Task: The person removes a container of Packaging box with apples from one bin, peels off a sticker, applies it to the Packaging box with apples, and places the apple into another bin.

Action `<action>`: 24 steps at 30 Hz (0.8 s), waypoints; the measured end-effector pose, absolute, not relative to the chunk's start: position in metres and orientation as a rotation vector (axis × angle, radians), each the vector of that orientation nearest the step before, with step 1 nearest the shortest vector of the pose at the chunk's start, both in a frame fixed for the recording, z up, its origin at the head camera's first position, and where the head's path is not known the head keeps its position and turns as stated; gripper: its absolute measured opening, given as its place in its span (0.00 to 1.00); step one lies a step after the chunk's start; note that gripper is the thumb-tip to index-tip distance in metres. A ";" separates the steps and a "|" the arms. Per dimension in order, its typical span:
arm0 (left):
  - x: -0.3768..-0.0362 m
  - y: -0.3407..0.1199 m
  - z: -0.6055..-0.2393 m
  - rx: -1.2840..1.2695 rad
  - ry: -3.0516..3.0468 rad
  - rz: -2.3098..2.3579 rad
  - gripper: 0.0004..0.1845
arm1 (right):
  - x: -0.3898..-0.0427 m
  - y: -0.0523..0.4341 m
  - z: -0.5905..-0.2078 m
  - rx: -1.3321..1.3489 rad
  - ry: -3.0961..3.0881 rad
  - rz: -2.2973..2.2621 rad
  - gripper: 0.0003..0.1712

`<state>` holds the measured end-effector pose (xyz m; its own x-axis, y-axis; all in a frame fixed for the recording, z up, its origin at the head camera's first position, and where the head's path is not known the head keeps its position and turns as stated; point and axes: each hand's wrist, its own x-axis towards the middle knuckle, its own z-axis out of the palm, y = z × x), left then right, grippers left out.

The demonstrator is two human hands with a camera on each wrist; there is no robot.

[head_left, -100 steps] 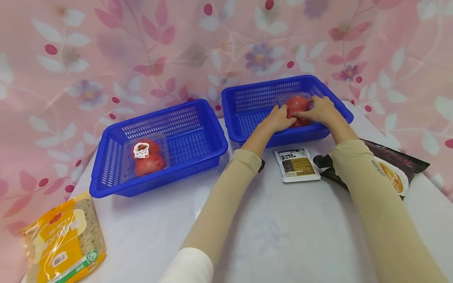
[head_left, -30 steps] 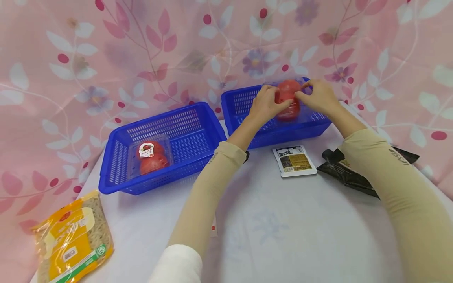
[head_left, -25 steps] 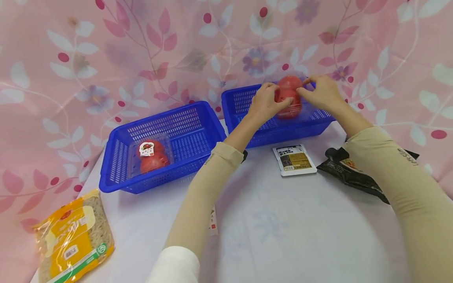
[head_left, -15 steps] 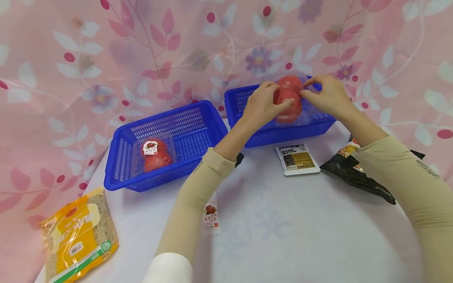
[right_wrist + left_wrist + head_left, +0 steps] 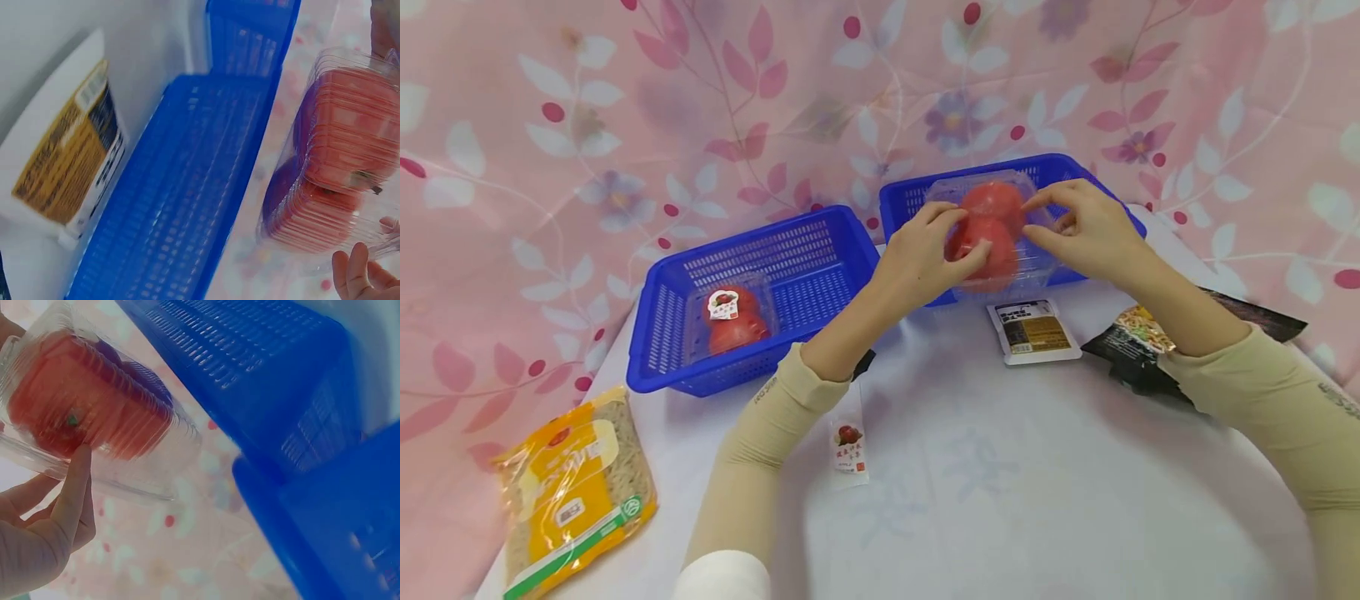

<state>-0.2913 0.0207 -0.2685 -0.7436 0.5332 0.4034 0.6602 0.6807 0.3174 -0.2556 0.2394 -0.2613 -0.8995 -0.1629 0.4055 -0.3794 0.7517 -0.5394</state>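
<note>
A clear plastic box of red tomatoes [image 5: 991,237] is held up, tilted, over the right blue basket [image 5: 1075,175]. My left hand [image 5: 917,254] grips its left side with thumb and fingers. On the opposite side my right hand [image 5: 1082,229] pinches the box's edge between thumb and forefinger. Both wrist views show the ridged underside of the tomato box [image 5: 350,131] off the basket, with a green stem end visible through the plastic. Another clear box of tomatoes [image 5: 737,329], with a white label on top, lies in the left blue basket [image 5: 655,333].
A yellow bag [image 5: 576,487] lies at the table's left. In front of the right basket is a small white-and-brown pouch [image 5: 1033,332]. A black food packet [image 5: 1138,346] sits partly under my right forearm. A clear strip with a printed label [image 5: 848,446] lies near my left forearm.
The tomato box has risen out of the right basket and shifted left and nearer, with both hands on it. My left forearm has moved left, uncovering the printed strip on the table.
</note>
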 end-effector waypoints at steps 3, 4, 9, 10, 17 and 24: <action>-0.276 0.008 -0.272 -1.000 -2.597 -0.659 0.32 | -0.246 0.234 -0.265 0.480 -2.599 0.891 0.17; -0.270 0.004 -0.273 -1.016 -2.594 -0.652 0.32 | -0.242 0.232 -0.267 0.507 -2.590 0.890 0.16; -0.244 -0.013 -0.279 -1.080 -2.582 -0.569 0.32 | -0.221 0.222 -0.276 0.594 -2.565 0.877 0.16; -0.239 -0.016 -0.280 -1.086 -2.579 -0.553 0.32 | -0.218 0.221 -0.277 0.601 -2.565 0.871 0.16; -0.218 -0.031 -0.284 -1.123 -2.548 -0.463 0.32 | -0.201 0.213 -0.285 0.703 -2.553 0.861 0.18; -0.203 -0.039 -0.289 -1.178 -2.524 -0.440 0.31 | -0.188 0.211 -0.291 0.816 -2.518 0.870 0.20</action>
<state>-0.2031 -0.0393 -0.2887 -0.6088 0.6791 0.4102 0.7778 0.6126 0.1403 -0.1878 0.2113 -0.2912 -0.7713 -0.4044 0.4916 -0.6215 0.6449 -0.4447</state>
